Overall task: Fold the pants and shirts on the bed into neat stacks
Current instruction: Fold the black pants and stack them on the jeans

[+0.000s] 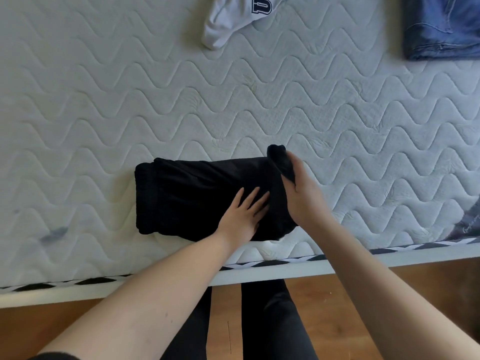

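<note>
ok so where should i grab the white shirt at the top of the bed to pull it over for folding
Take the white shirt by its near rounded end, the part hanging lowest toward you, reaching straight across the mattress. The rest runs out of view past the top edge, so that bunched end is the only reachable fabric, probably best pinched from above.

A bare white mattress (pixel 130 100) (quilted in wavy lines) is seen carrying a folded black garment (pixel 187 198) near its front edge, a white printed shirt (pixel 233 19) at the far side, and folded blue jeans (pixel 441 27) far right.
</note>
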